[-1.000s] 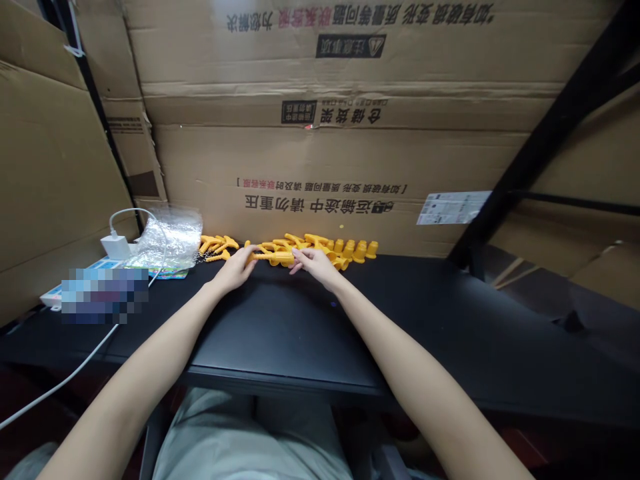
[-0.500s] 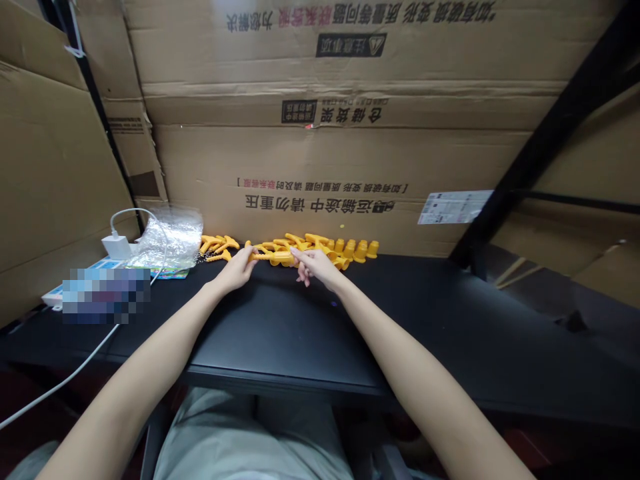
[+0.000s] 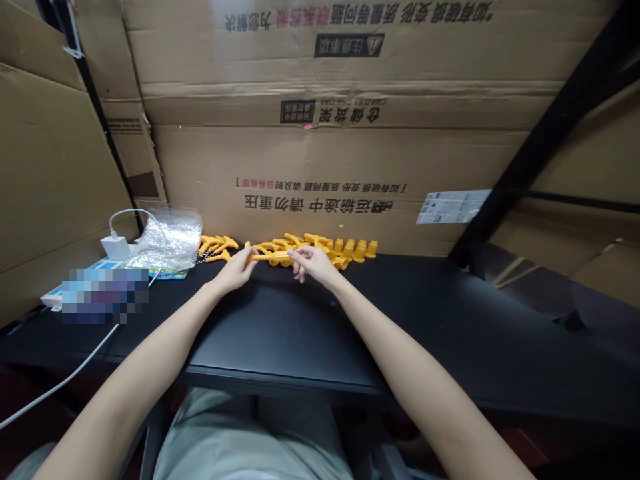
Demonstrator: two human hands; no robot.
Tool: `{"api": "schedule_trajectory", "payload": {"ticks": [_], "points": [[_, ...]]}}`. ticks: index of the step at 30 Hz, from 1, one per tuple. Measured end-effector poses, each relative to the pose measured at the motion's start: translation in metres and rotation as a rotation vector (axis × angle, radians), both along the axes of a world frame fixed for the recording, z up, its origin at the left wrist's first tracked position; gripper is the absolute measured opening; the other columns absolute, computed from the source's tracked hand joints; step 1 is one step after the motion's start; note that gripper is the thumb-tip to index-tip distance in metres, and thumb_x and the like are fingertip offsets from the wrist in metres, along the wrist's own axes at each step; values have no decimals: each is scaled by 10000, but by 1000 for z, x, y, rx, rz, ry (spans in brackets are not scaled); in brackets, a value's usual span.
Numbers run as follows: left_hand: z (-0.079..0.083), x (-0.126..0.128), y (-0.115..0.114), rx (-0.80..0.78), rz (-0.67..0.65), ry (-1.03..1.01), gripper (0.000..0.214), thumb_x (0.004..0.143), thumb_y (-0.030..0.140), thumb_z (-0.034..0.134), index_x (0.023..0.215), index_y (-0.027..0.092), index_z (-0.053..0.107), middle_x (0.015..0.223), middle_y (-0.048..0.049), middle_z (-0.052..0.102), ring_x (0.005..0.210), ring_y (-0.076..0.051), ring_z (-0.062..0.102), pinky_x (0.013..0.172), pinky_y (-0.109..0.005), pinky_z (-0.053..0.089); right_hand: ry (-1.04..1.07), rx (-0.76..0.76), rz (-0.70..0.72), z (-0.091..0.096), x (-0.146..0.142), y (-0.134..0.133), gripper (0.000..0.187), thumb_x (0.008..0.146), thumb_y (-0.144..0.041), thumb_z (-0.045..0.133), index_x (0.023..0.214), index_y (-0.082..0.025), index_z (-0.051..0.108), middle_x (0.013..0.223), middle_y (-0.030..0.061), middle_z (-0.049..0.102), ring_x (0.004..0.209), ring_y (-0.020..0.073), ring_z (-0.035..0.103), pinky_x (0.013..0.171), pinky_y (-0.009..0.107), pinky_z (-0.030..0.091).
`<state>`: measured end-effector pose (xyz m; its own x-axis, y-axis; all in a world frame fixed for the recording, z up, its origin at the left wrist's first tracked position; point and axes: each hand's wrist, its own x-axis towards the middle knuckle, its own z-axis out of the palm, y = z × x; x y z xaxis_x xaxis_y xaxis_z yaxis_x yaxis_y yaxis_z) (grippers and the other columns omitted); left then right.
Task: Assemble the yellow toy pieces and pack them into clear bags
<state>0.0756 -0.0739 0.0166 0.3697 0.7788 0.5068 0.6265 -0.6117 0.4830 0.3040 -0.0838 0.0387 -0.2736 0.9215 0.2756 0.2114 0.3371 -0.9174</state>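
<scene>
My left hand (image 3: 239,268) is closed around the grip of a yellow T-handled plastic piece, whose ribbed shaft (image 3: 263,257) points right. That shaft meets a yellow ribbed sleeve (image 3: 281,256), lying in line with it; how deep the shaft goes in is too small to tell. My right hand (image 3: 315,264) pinches the sleeve's right end between thumb and forefinger, the other fingers curled below. Just behind the hands lies a heap of yellow T-handled pieces (image 3: 316,239). To its right stand several yellow flanged cups (image 3: 360,251).
Left of my hands lie more yellow handles (image 3: 219,244) and small black bits. Clear plastic wrap (image 3: 173,233), a white charger (image 3: 116,247) and its cable (image 3: 85,363) are on the black table (image 3: 280,333). A cardboard wall (image 3: 320,153) closes the back.
My right hand has shifted slightly left along the sleeve, and its lower fingers have curled in a little more. My left hand keeps its hold in nearly the same place.
</scene>
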Motion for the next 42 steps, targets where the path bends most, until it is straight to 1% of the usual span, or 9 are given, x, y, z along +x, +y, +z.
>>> {"api": "schedule_trajectory", "payload": {"ticks": [5,11,14,17,19,21,30,36,42], "points": [[2,3,-3,26,-16,-16,133,856,203,433,979,173,474,934,-54,596,843,-159,565,820,-295,446,35,-43,-92,3,-7,-5,544,747,-674,559,492,-216,414,343,-19,467,273,89,421,329,241,430],[1,4,-4,4,-20,0,143,858,225,419,977,179,483,849,-36,579,763,-153,546,765,-289,448,0,-115,-136,-1,-9,-3,542,805,-685,460,516,-227,455,273,-37,378,242,88,346,271,226,360],[0,3,-1,-20,-8,16,150,855,225,415,978,179,488,836,-32,574,746,-155,539,754,-297,451,-72,-144,-135,-3,-6,-1,549,819,-689,427,598,-197,525,365,1,489,260,95,391,263,231,341],[-1,2,2,-34,15,20,147,849,215,426,980,181,484,839,-31,575,752,-159,543,761,-306,454,-69,-112,-90,-5,-2,3,472,823,-631,492,863,-176,611,654,54,653,343,99,502,295,232,404],[-2,1,3,-38,25,12,141,846,203,432,978,183,478,862,-34,581,780,-163,554,784,-311,454,-44,-44,-18,-7,2,7,448,793,-525,610,1101,-200,581,912,80,676,482,110,604,374,229,486],[-2,0,4,-41,26,5,135,841,192,438,972,185,472,886,-37,585,812,-166,563,807,-313,451,-36,26,49,-11,6,11,513,759,-414,683,1210,-221,536,1061,90,644,597,117,645,455,233,534],[5,-3,-1,-91,-19,2,128,872,255,448,979,186,464,783,2,540,749,-140,536,748,-267,440,-51,82,66,-18,8,17,429,813,-335,633,1219,-218,561,1161,113,615,591,107,643,513,263,564],[8,-4,-3,-94,-35,-20,133,886,298,448,956,186,464,750,16,506,704,-126,505,715,-248,420,-57,58,36,-18,5,16,415,825,-301,624,1222,-195,570,1057,108,658,583,118,650,511,258,565],[9,-3,-4,-86,-47,-44,141,884,319,462,926,185,451,763,19,492,681,-119,483,692,-242,401,-33,39,22,-18,3,15,383,827,-263,622,1201,-192,577,1054,104,662,564,103,649,482,221,545]]}}
